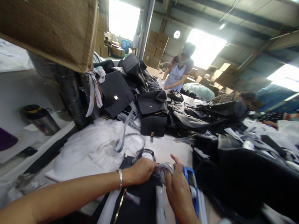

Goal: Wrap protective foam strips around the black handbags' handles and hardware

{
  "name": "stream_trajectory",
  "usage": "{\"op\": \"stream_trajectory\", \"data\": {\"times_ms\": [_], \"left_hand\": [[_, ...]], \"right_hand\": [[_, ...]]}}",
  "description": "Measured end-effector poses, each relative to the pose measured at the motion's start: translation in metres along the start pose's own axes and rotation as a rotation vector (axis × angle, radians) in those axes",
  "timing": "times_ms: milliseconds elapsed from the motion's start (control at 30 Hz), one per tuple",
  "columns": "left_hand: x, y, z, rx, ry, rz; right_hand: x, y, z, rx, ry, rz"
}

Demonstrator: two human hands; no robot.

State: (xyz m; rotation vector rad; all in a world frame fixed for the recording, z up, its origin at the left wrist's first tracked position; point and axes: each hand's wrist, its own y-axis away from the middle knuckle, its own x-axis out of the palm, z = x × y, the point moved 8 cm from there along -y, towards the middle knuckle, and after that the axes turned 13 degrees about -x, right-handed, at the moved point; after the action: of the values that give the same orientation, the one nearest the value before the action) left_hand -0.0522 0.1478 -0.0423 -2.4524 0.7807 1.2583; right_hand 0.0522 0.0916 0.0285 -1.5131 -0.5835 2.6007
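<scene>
My left hand [143,171], with a silver bangle at the wrist, is closed on one end of a bundled strap wrapped in clear film [163,170]. My right hand [178,189] grips the other side of the bundle between thumb and fingers, with one finger raised. Beneath both hands lies a black bag [142,199] with a gold zipper [121,205]. A loop of strap lies at its top edge, just beyond my left hand. To the right of my right hand is a blue plastic-framed object [197,199], partly hidden by that hand.
Black backpacks [153,115] and other black bags are piled ahead and to the right. White sheets [91,149] are heaped at left. A steel flask [42,119] stands on a side ledge. A co-worker [178,71] stands across the table; cartons [156,46] are stacked behind.
</scene>
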Motion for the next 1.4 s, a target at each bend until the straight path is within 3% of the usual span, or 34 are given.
{"op": "stream_trajectory", "data": {"times_ms": [333, 600, 933, 1133, 1267, 1400], "left_hand": [[-0.001, 0.001, 0.000, -0.084, -0.018, -0.042], [0.000, 0.004, 0.000, -0.107, -0.014, -0.048], [0.007, 0.007, 0.007, -0.151, 0.023, 0.007], [0.011, 0.009, 0.006, -0.175, 0.051, 0.003], [0.007, 0.010, 0.001, -0.171, 0.057, 0.008], [-0.008, 0.011, 0.002, -0.161, 0.075, 0.038]], "right_hand": [[-0.001, 0.019, -0.010, 0.091, -0.099, -0.227], [-0.005, 0.024, -0.012, 0.081, -0.135, -0.299], [-0.025, 0.018, 0.003, 0.053, -0.111, -0.392], [-0.015, 0.019, 0.002, 0.055, -0.115, -0.440], [-0.009, 0.014, -0.004, 0.067, -0.024, -0.449], [-0.014, 0.004, 0.010, -0.059, 0.061, -0.453]]}}
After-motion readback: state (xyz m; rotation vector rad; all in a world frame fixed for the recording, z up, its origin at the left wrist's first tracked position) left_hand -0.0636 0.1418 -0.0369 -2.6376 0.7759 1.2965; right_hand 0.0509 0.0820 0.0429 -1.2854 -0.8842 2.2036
